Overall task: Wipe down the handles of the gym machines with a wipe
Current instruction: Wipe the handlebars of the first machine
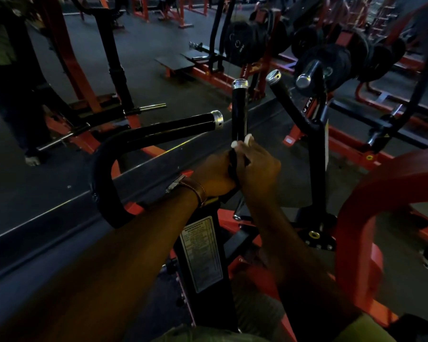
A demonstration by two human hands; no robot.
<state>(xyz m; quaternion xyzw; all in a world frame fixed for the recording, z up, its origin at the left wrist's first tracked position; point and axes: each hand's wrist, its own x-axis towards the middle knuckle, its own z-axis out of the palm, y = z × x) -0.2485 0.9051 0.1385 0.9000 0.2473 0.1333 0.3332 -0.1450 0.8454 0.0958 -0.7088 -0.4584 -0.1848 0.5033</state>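
An upright black handle [239,112] with a silver end cap rises at the centre of the machine. My left hand [215,174], with a brown watch strap on the wrist, grips its lower part from the left. My right hand [260,166] grips the same part from the right, touching the left hand. Two small white patches [248,138] show at the fingertips against the handle; I cannot tell whether they are the wipe. A curved black handle [173,129] reaches out to the left. Another angled handle [282,95] stands to the right.
Black weight plates [326,62] hang on pegs at the back right. An orange frame tube [371,193] arcs close on my right. A maintenance label [200,253] is on the black post below my arms. A person [8,70] stands at the far left.
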